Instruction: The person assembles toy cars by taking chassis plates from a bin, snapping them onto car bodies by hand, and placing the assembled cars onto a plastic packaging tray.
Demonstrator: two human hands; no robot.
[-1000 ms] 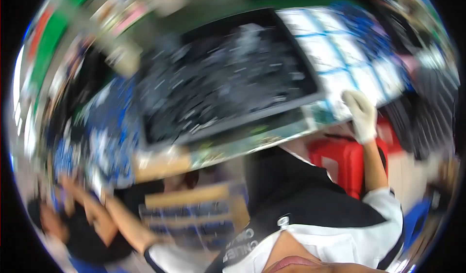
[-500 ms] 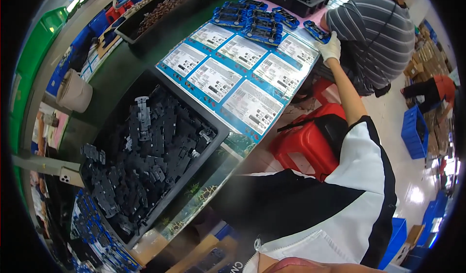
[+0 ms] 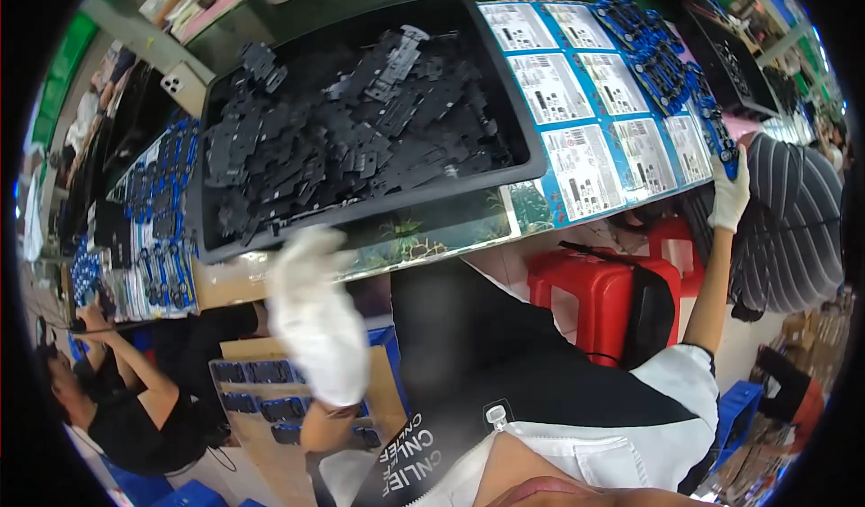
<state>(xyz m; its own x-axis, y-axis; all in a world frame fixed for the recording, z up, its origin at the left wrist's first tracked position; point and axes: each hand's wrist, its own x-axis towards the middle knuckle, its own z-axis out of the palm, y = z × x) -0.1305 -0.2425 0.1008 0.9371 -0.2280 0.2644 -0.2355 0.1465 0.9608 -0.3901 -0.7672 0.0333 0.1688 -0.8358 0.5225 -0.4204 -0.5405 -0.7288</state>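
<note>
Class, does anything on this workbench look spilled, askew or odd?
Nothing appears spilled. What stands out is the rectangular black plastic tray, where flat black plastic parts lie in a jumbled heap; one seems to jut past its far rim.

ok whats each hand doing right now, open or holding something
Left hand: too blurred to tell.
Right hand: holding a blue toy car.
</note>
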